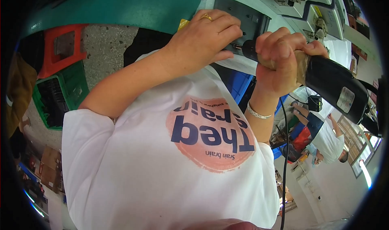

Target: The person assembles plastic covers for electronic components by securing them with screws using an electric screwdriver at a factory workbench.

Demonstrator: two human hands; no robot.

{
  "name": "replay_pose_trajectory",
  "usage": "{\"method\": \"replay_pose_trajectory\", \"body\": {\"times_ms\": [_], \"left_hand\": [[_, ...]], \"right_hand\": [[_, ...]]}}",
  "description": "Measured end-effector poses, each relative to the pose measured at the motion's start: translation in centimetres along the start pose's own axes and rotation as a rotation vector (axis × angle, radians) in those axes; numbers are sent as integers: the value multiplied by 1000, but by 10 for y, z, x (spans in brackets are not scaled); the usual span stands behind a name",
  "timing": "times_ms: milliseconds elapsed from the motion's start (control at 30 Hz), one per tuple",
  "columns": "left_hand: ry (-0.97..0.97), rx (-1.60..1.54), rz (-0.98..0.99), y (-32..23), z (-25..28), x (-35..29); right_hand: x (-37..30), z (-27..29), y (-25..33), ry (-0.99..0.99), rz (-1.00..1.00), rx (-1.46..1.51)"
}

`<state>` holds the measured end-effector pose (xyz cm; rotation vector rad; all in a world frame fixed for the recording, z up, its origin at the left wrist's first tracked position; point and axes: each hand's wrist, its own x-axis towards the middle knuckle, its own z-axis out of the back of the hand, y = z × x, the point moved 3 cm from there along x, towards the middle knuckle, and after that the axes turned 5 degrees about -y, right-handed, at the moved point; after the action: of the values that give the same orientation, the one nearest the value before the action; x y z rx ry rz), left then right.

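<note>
One black power screwdriver [329,78] is clenched in the right hand [280,55] at a dark panel [252,21]; the left hand's [204,39] hold is unclear. A slipping bit [237,46] could jab the nearby left fingers [229,34].

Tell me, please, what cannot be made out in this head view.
Head view, hidden: whether the left hand pinches anything small; its own fingers cover that spot.
Head view, too small: whether the black power tool in the right hand touches the dark panel with its tip.
Head view, cut off: the black cord's lower end, by the lower edge.
Head view, too dark: what the green crate holds.
</note>
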<state>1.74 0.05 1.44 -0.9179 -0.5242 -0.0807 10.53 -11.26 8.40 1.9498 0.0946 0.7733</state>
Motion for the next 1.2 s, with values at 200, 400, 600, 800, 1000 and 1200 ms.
{"method": "replay_pose_trajectory", "body": {"times_ms": [200, 400, 600, 800, 1000, 1200], "left_hand": [[1, 10, -25, 0, 1, 0], [40, 68, -50, -1, -1, -2], [146, 250, -147, -6, 4, 1], [198, 340, -235, -14, 6, 2], [207, 343, -197, -18, 2, 6], [233, 408, -295, -20, 3, 8]], "right_hand": [[-6, -7, 7, 98, 83, -188], [-6, 6, 9, -74, 20, -64], [-1, 77, 49, -297, 5, 36], [-4, 99, 66, -433, 19, -49], [-9, 103, 53, -398, -7, 71], [-9, 98, 44, -376, 94, 49]]}}
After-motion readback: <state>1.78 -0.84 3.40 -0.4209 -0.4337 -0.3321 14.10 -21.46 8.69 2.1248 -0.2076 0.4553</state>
